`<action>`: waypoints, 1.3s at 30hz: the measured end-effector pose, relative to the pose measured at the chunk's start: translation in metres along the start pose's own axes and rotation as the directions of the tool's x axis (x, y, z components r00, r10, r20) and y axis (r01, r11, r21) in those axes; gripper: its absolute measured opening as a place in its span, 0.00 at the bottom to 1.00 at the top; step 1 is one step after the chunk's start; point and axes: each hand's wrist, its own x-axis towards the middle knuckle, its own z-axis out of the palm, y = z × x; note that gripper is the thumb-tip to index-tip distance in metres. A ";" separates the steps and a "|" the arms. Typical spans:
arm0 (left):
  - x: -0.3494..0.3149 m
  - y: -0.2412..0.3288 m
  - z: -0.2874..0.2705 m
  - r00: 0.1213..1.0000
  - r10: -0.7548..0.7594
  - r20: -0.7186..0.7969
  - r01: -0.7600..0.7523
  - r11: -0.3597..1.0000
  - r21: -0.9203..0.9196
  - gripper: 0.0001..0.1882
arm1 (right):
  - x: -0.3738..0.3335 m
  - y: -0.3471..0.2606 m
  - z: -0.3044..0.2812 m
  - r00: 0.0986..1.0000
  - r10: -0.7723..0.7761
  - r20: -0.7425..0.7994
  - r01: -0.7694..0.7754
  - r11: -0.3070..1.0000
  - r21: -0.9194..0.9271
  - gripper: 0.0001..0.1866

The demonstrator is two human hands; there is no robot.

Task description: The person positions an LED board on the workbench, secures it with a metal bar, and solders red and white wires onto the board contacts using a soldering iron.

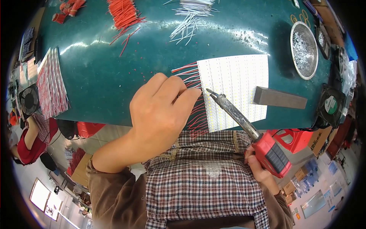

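My left hand point(162, 108) is closed in a pinch at the left edge of a white LED strip panel point(234, 74), on a thin wire mostly hidden by the fingers. A row of short red and white wires point(187, 70) sticks out from that edge, some running behind the hand. My right hand point(259, 170) is wrapped round the red and black handle of a soldering iron point(240, 117). The iron slants up and left across the panel, its dark tip close to my left fingertips. Whether the tip touches the panel, I cannot tell.
A grey block point(284, 98) rests on the panel's right side. Beyond it stand a metal bowl point(303, 49) of silvery bits and a fan point(331, 105). Red wires point(124, 15) and white wires point(192, 19) lie at the back, wired strips point(53, 86) at left, near another person's arm point(32, 131).
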 end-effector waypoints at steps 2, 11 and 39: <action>0.000 0.000 0.000 1.000 0.002 -0.002 -0.002 1.000 0.001 0.14 | 0.002 0.003 -0.001 0.998 -0.034 0.058 0.036 0.999 -0.031 0.12; 0.000 0.002 0.001 1.000 -0.004 -0.010 0.004 1.000 0.004 0.15 | 0.007 0.000 0.001 0.997 -0.047 0.056 0.047 0.999 -0.006 0.11; 0.029 -0.013 -0.014 0.998 -0.048 -0.040 0.050 0.998 0.039 0.08 | 0.002 -0.001 -0.005 0.999 0.013 0.045 -0.012 1.000 -0.021 0.08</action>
